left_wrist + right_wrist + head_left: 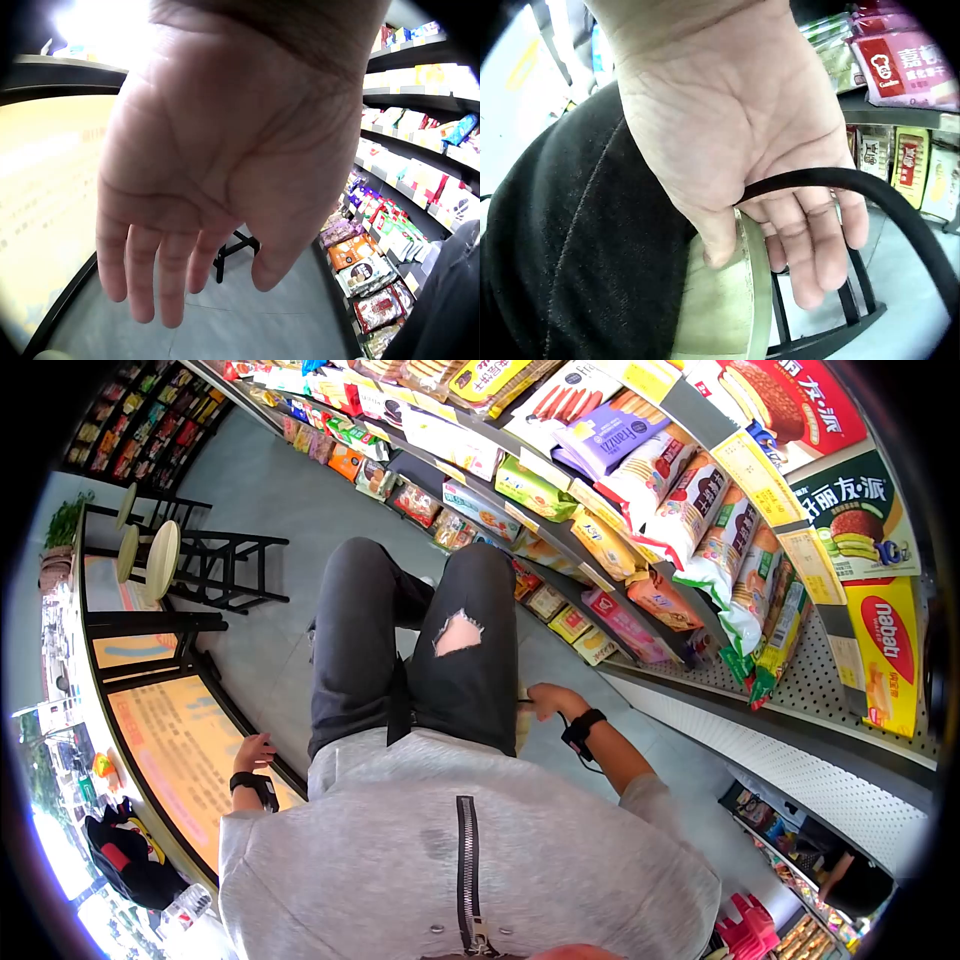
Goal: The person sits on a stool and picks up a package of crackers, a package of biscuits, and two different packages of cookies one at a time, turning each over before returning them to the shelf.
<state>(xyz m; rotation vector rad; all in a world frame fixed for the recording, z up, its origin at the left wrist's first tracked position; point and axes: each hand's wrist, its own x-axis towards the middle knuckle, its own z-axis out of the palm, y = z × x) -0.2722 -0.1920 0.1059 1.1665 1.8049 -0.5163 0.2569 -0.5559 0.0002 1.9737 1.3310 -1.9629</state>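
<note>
Grey up top, dark below, black kit on both wrists!
Here's the grey top (390, 860), a short zip (467, 860) with metal teeth down the chest, two small studs (506, 930) flanking its pull, and the right sleeve (655, 810) stopping short of the forearm; on to the dark trousers (360, 645), a frayed rip (459, 635) across the right leg; and black wristbands (580, 732), with a thick black cable (832, 177) looping at the right.
</note>
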